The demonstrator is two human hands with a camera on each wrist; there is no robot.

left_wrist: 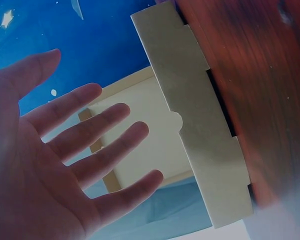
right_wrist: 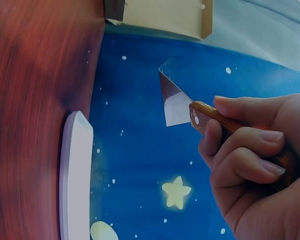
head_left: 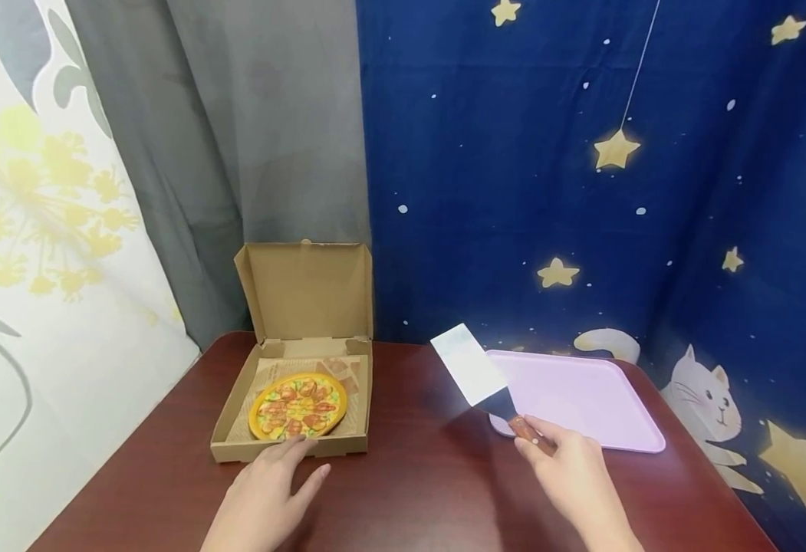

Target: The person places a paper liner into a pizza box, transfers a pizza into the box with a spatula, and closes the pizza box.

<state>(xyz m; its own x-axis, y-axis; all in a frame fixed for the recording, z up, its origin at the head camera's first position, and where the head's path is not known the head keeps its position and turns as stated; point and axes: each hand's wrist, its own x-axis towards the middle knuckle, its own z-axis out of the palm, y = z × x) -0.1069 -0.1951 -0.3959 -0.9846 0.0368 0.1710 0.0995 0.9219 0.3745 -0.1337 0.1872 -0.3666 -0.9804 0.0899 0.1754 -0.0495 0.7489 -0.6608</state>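
Observation:
A pizza [head_left: 297, 406] on a yellow base lies on printed paper inside an open cardboard box [head_left: 222, 429] at the left of the table. My left hand [head_left: 264, 491] hovers at the box's front wall, holding nothing; its fingers are spread and straight in the left wrist view. With my right hand [head_left: 568, 468] I grip the wooden handle of a spatula [head_left: 468, 364], its wide metal blade raised and tilted toward the upper left. In the right wrist view the fingers [right_wrist: 247, 165] curl round that handle.
A pale pink tray [head_left: 582, 399] lies on the right side of the dark red table [head_left: 416, 491], partly behind the spatula and right hand. The box's lid [head_left: 309, 295] stands upright at the back. Grey and starry blue curtains [head_left: 513, 192] hang behind the table.

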